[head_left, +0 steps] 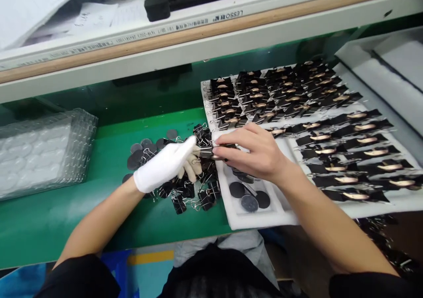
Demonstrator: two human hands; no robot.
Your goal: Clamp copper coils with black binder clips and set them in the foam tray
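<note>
My left hand, in a white glove, pinches the wire handles of a black binder clip. My bare right hand meets it from the right, its fingers closed on a dark thin piece at the clip's jaw end. The fingers partly hide that piece, so its shape does not show fully. Beneath both hands lies a heap of loose binder clips. Dark round discs are scattered left of the heap. More discs rest in a compartment of the white foam tray under my right hand.
Rows of black clips with beige parts fill the tray's right side, and more rows stand at the back. Stacked clear plastic trays sit at left on the green table. A shelf edge crosses above.
</note>
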